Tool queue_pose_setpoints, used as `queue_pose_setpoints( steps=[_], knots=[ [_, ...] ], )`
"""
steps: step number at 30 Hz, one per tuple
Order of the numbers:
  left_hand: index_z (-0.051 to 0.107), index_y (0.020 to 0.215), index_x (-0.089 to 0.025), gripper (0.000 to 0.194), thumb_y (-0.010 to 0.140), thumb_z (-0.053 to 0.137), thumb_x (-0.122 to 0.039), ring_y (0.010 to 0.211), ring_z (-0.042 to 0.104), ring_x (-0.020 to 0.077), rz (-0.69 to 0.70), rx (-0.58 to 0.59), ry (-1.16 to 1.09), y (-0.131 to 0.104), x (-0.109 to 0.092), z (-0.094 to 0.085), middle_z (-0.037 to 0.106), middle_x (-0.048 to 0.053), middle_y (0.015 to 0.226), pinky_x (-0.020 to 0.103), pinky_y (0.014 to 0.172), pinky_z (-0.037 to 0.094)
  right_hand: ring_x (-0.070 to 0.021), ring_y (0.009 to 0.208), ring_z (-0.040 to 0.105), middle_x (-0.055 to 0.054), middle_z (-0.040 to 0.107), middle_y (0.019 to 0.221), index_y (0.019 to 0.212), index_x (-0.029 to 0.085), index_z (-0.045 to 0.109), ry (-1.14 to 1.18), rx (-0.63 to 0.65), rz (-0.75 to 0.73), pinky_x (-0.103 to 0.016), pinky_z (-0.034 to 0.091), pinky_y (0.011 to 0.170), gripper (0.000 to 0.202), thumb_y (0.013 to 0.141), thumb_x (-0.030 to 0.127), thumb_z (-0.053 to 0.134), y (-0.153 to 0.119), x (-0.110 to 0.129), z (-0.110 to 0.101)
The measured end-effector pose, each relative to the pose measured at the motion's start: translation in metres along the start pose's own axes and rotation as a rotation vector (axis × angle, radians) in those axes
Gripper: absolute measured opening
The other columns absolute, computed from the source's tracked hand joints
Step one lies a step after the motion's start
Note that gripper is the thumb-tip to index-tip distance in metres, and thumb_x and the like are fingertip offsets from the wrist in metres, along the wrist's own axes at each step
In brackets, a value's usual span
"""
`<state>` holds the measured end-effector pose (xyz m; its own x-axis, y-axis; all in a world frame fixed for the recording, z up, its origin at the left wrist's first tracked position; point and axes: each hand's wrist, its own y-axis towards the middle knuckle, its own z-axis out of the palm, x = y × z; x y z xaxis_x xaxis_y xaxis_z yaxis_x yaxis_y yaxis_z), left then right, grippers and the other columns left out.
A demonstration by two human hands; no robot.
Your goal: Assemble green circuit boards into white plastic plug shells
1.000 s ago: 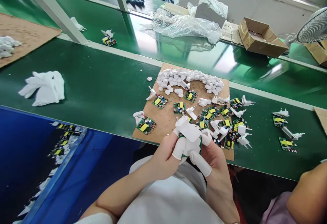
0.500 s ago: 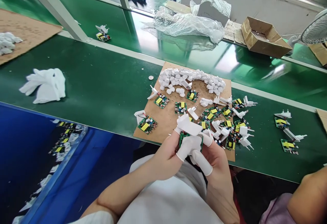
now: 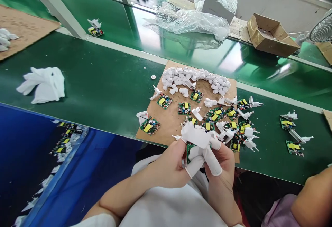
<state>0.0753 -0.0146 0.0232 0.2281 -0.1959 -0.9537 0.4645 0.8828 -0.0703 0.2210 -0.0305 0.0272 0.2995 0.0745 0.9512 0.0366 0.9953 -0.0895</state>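
Between both hands is a green circuit board [image 3: 189, 151], with a white plug piece [image 3: 196, 134] at its far edge. My left hand [image 3: 177, 163] grips the board's left side, its thumb bent over the near face. My right hand [image 3: 220, 159] closes on the right side, and its thumb presses close to the left thumb. White finger cots cover several fingertips and hide much of the board. Just beyond, on a cardboard sheet [image 3: 162, 125], lie several boards with yellow-topped parts, such as one circuit board [image 3: 184, 108], many wired to white plug pieces.
A heap of small white pieces [image 3: 178, 76] lines the sheet's far side. Left on the green bench is a white glove [image 3: 48, 84]. Behind are a conveyor belt [image 3: 114, 30], plastic wrap [image 3: 192, 21] and an open carton [image 3: 272, 35]. Another person's arm [image 3: 313, 199] is at lower right.
My hands and the held board have shifted slightly right, and the thumbs have moved across the board. On the belt behind, a board with a plug piece has slid left.
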Motion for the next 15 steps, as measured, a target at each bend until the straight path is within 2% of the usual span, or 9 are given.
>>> queue_pose_setpoints(
  steps=[4,7,9,12,15],
  knots=[
    [0.072,0.109,-0.017,0.032,0.085,0.080,-0.037,0.066,0.056,0.0181,0.003,-0.003,-0.008,0.003,-0.003,0.000,0.063,0.003,0.076,0.032,0.072,0.053,-0.0230,0.074,0.077,-0.007,0.084,0.093,0.096,0.027,0.087,-0.036,-0.035,-0.046,-0.033,0.062,0.064,0.016,0.089,0.041,0.082,0.001,-0.002,-0.002],
    [0.072,0.112,-0.016,0.037,0.089,0.075,-0.045,0.067,0.057,0.0180,0.021,0.026,-0.035,0.005,-0.001,-0.002,0.064,0.004,0.079,0.031,0.068,0.054,-0.0215,0.071,0.076,-0.005,0.083,0.086,0.097,0.030,0.087,-0.046,-0.049,-0.054,-0.030,0.061,0.062,0.012,0.091,0.038,0.081,0.002,-0.002,-0.004],
    [0.073,0.115,-0.016,0.043,0.092,0.071,-0.053,0.071,0.060,0.0191,0.051,0.037,-0.084,0.005,0.002,-0.003,0.066,0.006,0.081,0.031,0.069,0.055,-0.0218,0.070,0.076,-0.005,0.084,0.086,0.097,0.030,0.088,-0.047,-0.012,-0.087,-0.030,0.060,0.061,0.014,0.090,0.041,0.082,0.001,-0.001,-0.003],
    [0.075,0.116,-0.018,0.046,0.097,0.065,-0.059,0.077,0.063,0.0192,0.075,0.008,-0.155,0.005,0.006,-0.004,0.069,0.007,0.086,0.030,0.074,0.056,-0.0247,0.082,0.078,-0.008,0.084,0.103,0.107,0.030,0.085,-0.088,0.000,-0.079,-0.034,0.065,0.071,0.025,0.089,0.046,0.082,-0.003,0.005,-0.001],
    [0.072,0.127,-0.020,0.051,0.096,0.066,-0.060,0.076,0.060,0.0156,0.035,-0.030,-0.233,0.006,0.006,-0.009,0.069,0.006,0.091,0.025,0.068,0.053,-0.0245,0.091,0.079,-0.008,0.083,0.111,0.118,0.031,0.081,-0.214,0.046,-0.055,-0.036,0.066,0.082,0.025,0.093,0.036,0.078,-0.003,0.009,-0.003]
  ],
)
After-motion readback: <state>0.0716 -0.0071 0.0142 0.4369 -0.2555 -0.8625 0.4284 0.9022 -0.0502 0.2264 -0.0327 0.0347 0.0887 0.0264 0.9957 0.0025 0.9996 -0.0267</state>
